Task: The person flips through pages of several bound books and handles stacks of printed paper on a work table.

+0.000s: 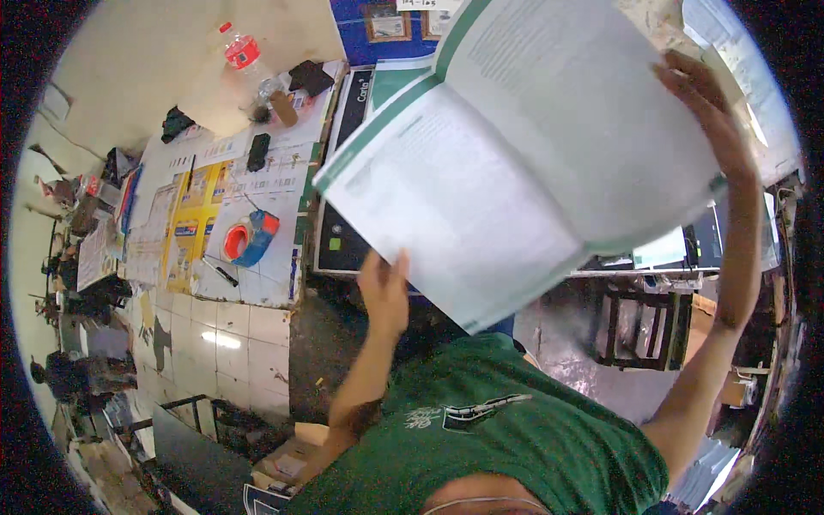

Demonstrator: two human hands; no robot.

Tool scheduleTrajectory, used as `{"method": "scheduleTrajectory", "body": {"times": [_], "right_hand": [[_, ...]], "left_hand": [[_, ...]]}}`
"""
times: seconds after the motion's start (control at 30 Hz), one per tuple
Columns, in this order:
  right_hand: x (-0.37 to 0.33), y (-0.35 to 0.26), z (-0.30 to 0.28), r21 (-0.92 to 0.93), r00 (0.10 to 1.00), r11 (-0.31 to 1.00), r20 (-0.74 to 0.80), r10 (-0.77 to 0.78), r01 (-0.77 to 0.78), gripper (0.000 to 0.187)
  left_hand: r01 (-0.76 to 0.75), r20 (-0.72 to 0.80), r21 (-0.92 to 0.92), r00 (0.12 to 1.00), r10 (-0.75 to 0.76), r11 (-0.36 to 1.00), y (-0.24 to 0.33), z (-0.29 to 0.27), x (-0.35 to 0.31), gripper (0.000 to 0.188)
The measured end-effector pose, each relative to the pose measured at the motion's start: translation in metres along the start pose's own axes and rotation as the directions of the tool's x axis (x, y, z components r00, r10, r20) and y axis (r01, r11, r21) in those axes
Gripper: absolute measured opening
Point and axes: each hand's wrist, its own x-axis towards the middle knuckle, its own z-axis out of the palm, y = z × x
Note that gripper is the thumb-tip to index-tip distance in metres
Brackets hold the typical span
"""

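One large printed sheet (455, 189), white with green bands and a fold across its middle, spans the centre and upper right of the frame, held in the air. It looks light and limp, easily creased or torn; opposite edges, away from the fold, seem the best places to grip. At its lower left edge the left hand (385, 296) is nearly closed, thumb lapped over the margin. The right hand (699, 94) is at the right edge, fingers loosely bent; whether they pinch the paper I cannot tell. A black panel (335, 249) shows past the sheet's left corner, partly covered by it. On the bench (279, 287) at left, well apart from the paper, lie a blue tape roll (254, 251), a pen (221, 270) and a black block (257, 152). A clear bottle (241, 53) with a red cap shows upper left; a dark stool (616, 330) is below the sheet, right of centre.
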Motion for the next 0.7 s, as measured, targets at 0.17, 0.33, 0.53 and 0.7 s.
{"method": "scheduleTrajectory", "body": {"times": [0.17, 0.33, 0.53, 0.7], "right_hand": [[0.074, 0.048, 0.028, -0.230, 0.981, 0.959, 0.140, -0.133, 0.163, 0.044], [0.125, 0.078, 0.057, 0.102, 0.992, 0.994, 0.119, -0.042, 0.030, 0.047], [0.155, 0.168, 0.135, 0.900, 0.973, 0.401, 0.218, -0.080, -0.169, 0.057], [0.165, 0.193, 0.214, 0.817, 0.961, 0.528, 0.112, 0.252, -0.234, 0.041]], "left_hand": [[-0.277, 0.088, 0.230, 0.961, 0.263, 0.933, 0.083, 0.022, 0.138, 0.036], [-0.617, 0.146, 0.458, 0.763, 0.630, 0.640, 0.169, 0.003, 0.249, 0.027], [-0.788, 0.389, 0.476, 0.586, 0.710, 0.390, 0.173, 0.012, 0.302, 0.016], [-0.734, 0.416, 0.394, 0.679, 0.605, 0.553, 0.106, -0.003, 0.366, 0.038]]}}
